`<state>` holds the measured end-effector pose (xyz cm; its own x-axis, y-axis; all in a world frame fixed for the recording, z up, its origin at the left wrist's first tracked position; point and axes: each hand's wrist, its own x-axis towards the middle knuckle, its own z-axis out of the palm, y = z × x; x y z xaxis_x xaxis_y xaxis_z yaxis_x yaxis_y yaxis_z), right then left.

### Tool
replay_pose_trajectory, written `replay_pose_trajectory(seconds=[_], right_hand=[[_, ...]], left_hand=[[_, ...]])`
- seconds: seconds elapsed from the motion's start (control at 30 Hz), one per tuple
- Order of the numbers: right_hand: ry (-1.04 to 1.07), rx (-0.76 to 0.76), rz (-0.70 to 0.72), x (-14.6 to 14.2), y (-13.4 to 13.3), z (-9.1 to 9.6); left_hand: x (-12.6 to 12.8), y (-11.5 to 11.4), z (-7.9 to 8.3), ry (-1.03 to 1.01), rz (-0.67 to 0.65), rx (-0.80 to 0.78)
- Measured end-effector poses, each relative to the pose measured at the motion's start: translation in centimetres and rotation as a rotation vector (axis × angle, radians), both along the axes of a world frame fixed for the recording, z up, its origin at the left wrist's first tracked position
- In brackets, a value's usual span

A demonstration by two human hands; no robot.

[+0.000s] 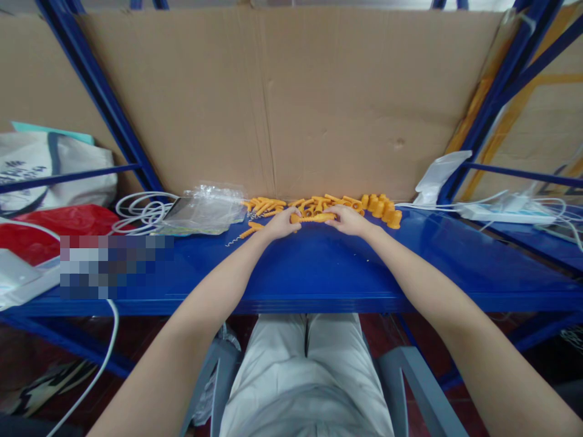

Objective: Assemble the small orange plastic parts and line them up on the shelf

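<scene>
My left hand (281,224) and my right hand (350,220) are close together at the back of the blue shelf. Between them lies a long orange plastic piece with a ridged, screw-like middle (315,217). The fingers of each hand are closed around one end of it. Just left of my left hand lies an orange-handled corkscrew (249,230), its wire spiral pointing left. Behind my hands is a heap of orange plastic parts (314,203), some of them forked or ringed. More orange handles (264,205) with metal spirals lie to the left.
Several orange cup-shaped parts (382,209) stand right of my right hand. Clear plastic bags (204,209) and coiled white cable (141,212) are at left. A power strip (505,210) sits at right. Cardboard (319,103) backs the blue shelf (314,267).
</scene>
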<state>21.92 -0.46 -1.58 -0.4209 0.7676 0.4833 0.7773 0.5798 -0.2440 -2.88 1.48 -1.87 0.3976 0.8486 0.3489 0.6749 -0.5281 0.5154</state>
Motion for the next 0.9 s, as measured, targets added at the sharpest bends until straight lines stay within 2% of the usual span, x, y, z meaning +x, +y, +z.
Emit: replay_pose_trajectory(seconds=[0.1,0.2,0.43,0.6,0.7,0.9], right_hand=[[0.008,0.038,0.003,-0.1,0.0,0.0],[0.124,0.003,-0.005,0.1,0.4,0.0],[0.369,-0.298,0.053,1.2,1.3,-0.1],[0.378,-0.419,-0.012,1.6,0.0,1.1],[0.466,-0.497,0.004,1.6,-0.4,1.5],[0.601,-0.63,0.062,1.2,0.1,0.7]], left_hand=[[0.1,-0.1,0.0,-0.029,0.011,0.011],[0.2,-0.2,0.1,-0.038,0.042,0.048],[0.7,-0.6,0.1,0.01,0.026,0.097],[0.9,-0.6,0.0,-0.028,0.01,0.06],[0.7,-0.5,0.0,-0.057,0.016,0.077],[0.5,0.2,-0.3,-0.133,-0.047,0.141]])
